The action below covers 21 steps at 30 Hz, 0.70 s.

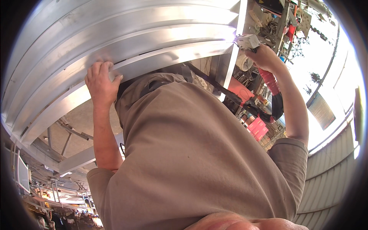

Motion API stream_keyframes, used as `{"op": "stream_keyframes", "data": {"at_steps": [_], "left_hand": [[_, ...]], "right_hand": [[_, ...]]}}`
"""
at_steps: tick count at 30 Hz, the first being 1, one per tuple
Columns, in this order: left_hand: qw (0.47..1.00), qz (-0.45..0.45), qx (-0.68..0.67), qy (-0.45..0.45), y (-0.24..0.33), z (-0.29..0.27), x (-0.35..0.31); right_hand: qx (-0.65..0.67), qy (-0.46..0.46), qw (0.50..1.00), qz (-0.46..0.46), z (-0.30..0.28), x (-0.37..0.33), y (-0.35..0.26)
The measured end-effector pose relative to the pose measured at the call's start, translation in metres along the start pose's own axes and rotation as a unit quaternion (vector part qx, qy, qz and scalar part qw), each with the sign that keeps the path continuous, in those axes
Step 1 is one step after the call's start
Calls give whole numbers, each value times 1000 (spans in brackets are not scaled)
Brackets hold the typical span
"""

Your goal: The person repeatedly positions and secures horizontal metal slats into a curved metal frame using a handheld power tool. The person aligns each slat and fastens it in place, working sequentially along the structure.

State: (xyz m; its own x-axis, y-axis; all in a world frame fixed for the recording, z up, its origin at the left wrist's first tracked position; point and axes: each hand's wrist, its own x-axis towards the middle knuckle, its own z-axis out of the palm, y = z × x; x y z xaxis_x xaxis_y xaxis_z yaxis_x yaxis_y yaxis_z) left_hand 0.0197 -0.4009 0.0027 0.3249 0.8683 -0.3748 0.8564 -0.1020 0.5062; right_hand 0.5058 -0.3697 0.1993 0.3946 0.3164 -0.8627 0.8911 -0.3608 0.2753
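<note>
A frame of long silvery metal slats spans the upper left and centre, its slats meeting an upright metal bar on the right. My left hand has its fingers curled over the edge of a near slat, the thumb pointing aside. In my right hand is a welding gun with a pale, boxy head, its tip at the joint between a slat and the upright bar. A bright white-violet glow shows there. From the gun hangs a cable wrapped in red and black. My grip on its handle is partly hidden.
The thick black cable runs close to my body beneath the frame. Cluttered shelves, with pink-red boxes, stand to the right. A corrugated wall is at lower right. Metal bars lie beyond my left forearm.
</note>
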Motion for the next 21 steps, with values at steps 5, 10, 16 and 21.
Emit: {"op": "stream_keyframes", "data": {"at_steps": [5,10,16,21], "left_hand": [[1000,7,-4,13,0,0,0],[1000,-3,-10,6,0,0,-1],[1000,-4,-11,7,0,-1,0],[1000,-4,-16,10,0,-1,0]], "right_hand": [[3,20,1000,-15,-2,-3,-3],[4,-4,1000,22,-2,1,1],[-28,-4,999,33,-1,2,0],[11,16,1000,13,-6,-12,-6]]}}
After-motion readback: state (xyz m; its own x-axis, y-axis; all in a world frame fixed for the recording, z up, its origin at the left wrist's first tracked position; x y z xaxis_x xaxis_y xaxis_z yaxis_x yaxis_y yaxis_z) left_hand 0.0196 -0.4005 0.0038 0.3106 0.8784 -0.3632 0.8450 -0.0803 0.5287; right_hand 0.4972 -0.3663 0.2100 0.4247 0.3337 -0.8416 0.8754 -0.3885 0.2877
